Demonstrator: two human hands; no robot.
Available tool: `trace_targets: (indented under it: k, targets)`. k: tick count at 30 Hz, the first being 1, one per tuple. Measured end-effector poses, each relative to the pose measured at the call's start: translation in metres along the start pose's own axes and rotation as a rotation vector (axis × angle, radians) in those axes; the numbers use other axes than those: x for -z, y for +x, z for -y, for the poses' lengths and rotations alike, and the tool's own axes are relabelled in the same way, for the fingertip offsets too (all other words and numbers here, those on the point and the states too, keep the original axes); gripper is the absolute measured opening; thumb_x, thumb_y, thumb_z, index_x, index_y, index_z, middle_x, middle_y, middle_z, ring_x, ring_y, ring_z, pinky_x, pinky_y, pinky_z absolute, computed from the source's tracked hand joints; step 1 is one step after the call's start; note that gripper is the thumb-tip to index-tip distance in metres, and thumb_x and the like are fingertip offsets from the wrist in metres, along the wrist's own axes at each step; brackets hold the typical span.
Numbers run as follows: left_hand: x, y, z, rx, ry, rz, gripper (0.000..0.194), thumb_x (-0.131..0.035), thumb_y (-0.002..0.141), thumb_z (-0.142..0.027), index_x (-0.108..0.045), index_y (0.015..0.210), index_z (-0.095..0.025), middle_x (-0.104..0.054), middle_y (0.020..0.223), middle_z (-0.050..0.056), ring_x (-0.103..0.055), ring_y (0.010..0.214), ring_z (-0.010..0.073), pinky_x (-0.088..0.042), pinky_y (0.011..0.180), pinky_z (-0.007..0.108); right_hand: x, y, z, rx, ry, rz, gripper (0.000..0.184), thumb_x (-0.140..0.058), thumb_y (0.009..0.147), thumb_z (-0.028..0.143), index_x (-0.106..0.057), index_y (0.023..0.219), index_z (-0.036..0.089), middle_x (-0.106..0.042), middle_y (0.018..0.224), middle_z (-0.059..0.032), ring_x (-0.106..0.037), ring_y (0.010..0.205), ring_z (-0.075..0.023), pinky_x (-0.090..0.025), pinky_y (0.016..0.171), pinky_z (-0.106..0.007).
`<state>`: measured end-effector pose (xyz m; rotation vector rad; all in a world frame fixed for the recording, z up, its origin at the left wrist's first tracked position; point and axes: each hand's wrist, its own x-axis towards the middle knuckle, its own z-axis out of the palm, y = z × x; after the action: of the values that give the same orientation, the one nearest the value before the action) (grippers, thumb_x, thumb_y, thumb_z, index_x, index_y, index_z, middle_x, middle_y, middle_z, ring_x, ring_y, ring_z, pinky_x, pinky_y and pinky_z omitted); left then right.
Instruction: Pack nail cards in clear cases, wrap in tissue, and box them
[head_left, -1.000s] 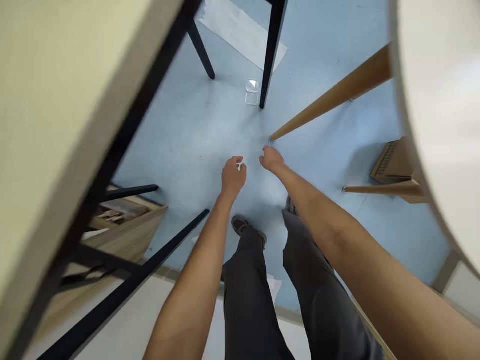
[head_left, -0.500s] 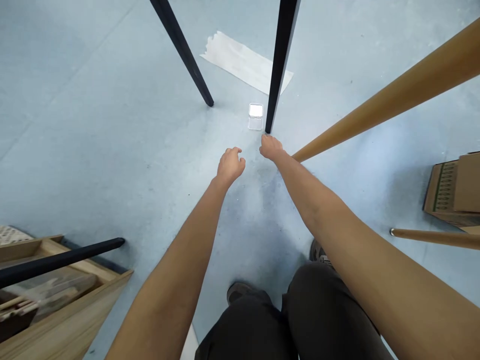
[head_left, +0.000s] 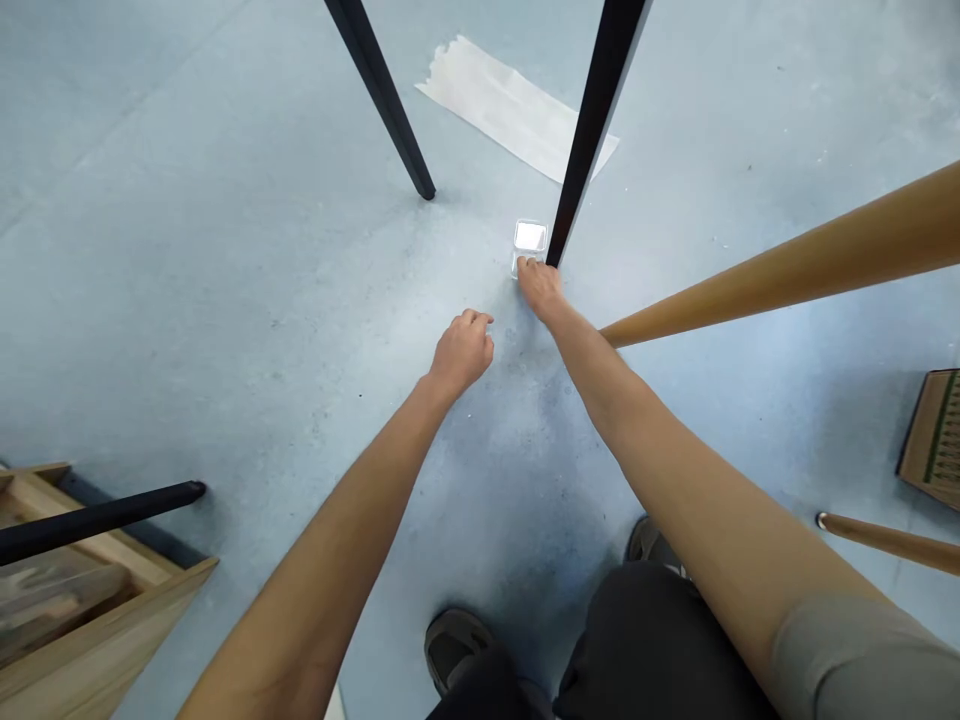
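Note:
A small clear plastic case lies opened out on the blue-grey floor, its far half shining white. My right hand reaches over the near half, thumb and fingertips closed at that part and covering some of it. Right beside this hand is the foot of a black leg. My left hand hovers lower and to the left, above bare floor, with nothing in it. Its thumb and forefinger are apart, and the other fingers curl loosely.
A torn white strip lies beyond the case. Another black leg stands left of it. A thick wooden leg slants in from the right. A wooden crate is at lower left, a cardboard box at the right edge.
My right hand has moved from just below the black leg onto the near half of the case. My left hand has barely moved. The whole view has shifted a little.

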<state>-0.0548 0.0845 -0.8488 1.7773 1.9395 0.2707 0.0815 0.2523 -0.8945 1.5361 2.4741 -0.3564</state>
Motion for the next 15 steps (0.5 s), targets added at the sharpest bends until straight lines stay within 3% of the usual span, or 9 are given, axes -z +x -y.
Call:
trace_targets:
  k: [3, 7, 12, 15]
  targets:
    - [0.001, -0.018, -0.007, 0.134, -0.078, 0.024, 0.045, -0.053, 0.104, -0.014, -0.072, 0.145, -0.017, -0.071, 0.15, 0.019, -0.068, 0.137, 0.0322, -0.052, 0.125, 0.048, -0.002, -0.038, 0.008, 0.048, 0.002, 0.052, 0.05, -0.029, 0.115, 0.007, -0.057, 0.156, 0.007, -0.067, 0.151, -0.0291, -0.072, 0.137, -0.0333, -0.054, 0.112, -0.041]
    - [0.013, -0.062, -0.024, 0.434, -0.334, 0.133, 0.035, -0.064, 0.1, -0.018, -0.075, 0.134, -0.018, -0.076, 0.141, 0.018, -0.073, 0.129, 0.0311, -0.055, 0.12, 0.047, 0.013, -0.104, 0.034, 0.082, 0.087, 0.124, 0.043, -0.038, 0.118, 0.012, -0.057, 0.158, 0.011, -0.064, 0.154, -0.0255, -0.074, 0.133, -0.0291, -0.052, 0.113, -0.037]
    - [0.046, -0.135, -0.054, 0.797, -0.794, 0.163, 0.009, -0.072, 0.099, -0.022, -0.076, 0.107, -0.018, -0.081, 0.116, 0.017, -0.079, 0.111, 0.0313, -0.063, 0.104, 0.048, 0.066, -0.174, 0.084, 0.032, 0.169, 0.16, 0.049, -0.031, 0.116, 0.003, -0.06, 0.155, 0.012, -0.065, 0.153, -0.025, -0.075, 0.132, -0.0268, -0.056, 0.114, -0.041]
    - [0.072, -0.179, -0.086, 1.003, -1.067, 0.063, 0.016, -0.073, 0.102, -0.029, -0.074, 0.114, -0.018, -0.08, 0.122, 0.019, -0.08, 0.11, 0.0282, -0.065, 0.103, 0.045, 0.106, -0.214, 0.104, 0.018, 0.296, 0.223, 0.042, -0.04, 0.115, 0.003, -0.064, 0.149, 0.008, -0.063, 0.155, -0.0288, -0.075, 0.133, -0.0292, -0.057, 0.116, -0.045]
